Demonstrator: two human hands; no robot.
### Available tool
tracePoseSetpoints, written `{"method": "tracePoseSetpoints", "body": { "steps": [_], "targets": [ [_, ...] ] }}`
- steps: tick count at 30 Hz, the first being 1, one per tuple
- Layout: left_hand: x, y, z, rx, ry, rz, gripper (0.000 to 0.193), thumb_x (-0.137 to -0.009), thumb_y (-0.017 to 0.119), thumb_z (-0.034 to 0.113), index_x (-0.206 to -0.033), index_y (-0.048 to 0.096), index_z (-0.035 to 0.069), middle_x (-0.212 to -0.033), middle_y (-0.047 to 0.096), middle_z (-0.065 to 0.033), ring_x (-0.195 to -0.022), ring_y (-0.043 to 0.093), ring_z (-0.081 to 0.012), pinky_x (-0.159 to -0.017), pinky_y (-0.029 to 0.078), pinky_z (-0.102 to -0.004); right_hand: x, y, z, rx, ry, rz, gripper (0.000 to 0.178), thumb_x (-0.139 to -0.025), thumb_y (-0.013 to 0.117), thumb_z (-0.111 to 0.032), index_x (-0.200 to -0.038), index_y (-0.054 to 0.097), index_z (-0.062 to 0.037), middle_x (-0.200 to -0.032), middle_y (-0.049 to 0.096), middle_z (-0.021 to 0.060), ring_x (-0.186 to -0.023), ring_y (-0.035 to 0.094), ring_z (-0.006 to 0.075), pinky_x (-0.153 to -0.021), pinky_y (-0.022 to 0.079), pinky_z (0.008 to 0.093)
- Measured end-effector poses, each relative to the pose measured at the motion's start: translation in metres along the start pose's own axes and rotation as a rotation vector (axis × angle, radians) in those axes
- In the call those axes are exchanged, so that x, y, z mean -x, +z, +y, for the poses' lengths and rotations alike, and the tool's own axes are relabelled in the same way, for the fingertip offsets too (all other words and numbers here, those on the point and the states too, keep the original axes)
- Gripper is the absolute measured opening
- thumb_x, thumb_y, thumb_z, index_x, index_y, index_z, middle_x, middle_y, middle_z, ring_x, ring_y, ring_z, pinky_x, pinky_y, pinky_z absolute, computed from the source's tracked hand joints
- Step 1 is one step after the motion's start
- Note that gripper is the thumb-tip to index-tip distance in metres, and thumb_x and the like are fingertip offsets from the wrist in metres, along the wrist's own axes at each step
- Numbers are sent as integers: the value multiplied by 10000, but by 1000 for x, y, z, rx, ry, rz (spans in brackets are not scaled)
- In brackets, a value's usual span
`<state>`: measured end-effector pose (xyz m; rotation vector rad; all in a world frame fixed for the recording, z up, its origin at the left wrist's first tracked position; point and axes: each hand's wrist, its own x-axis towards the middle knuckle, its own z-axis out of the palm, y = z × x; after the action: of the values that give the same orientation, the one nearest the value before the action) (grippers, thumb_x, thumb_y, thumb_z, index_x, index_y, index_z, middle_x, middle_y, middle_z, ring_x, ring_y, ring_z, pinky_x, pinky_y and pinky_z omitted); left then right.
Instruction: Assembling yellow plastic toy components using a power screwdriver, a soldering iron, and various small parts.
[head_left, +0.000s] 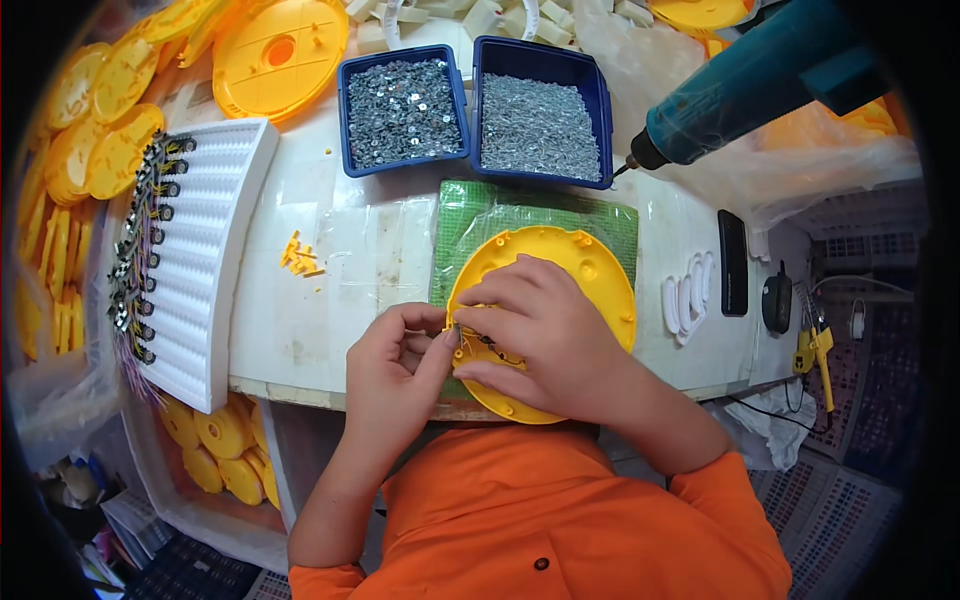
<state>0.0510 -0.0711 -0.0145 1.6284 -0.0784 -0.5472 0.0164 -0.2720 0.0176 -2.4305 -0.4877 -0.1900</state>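
A round yellow plastic cover [590, 300] lies with its inner side up on a green mat [540, 200] at the table's front edge. At its left rim my left hand [395, 365] is closed, thumb and fingers pinching the edge. Over the cover, my right hand [550, 340] curls its fingertips toward the same spot, close to the left thumb. Thin dark wires [485, 345] show inside the cover beneath the right fingers. Whatever small part those fingertips grip is mostly hidden.
Blue bins of small washer-like parts [400, 110] and screws [540, 125] stand behind the mat. A teal power screwdriver [740, 90] hangs at the upper right. Left are a white ridged tray [200, 260] with wired parts and small yellow pieces [300, 258]. A black phone [733, 262] lies right.
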Motion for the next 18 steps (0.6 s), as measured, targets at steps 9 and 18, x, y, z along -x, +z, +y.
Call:
{"method": "tracePoseSetpoints", "body": {
  "steps": [9, 18],
  "targets": [
    [-12, -3, 9, -290, 335, -111, 283, -908, 613, -68, -1170, 618, 38, -1354, 571, -105, -1111, 593, -118, -808, 506, -243, 33, -31, 9, -10, 77, 111, 311, -816, 695, -81, -1120, 733, -32, -1175, 673, 145, -1106, 629, 364, -1012, 483, 478],
    [-18, -4, -1, -172, 334, -168, 330, -881, 624, -82, -1189, 620, 36, -1364, 574, -150, -1205, 586, -245, -918, 499, -315, 20, 0, -20, 197, 107, 120, 615, -779, 802, -201, -1355, 622, -88, -1348, 588, 122, -1282, 523, 385, -1075, 441, 489]
  ]
}}
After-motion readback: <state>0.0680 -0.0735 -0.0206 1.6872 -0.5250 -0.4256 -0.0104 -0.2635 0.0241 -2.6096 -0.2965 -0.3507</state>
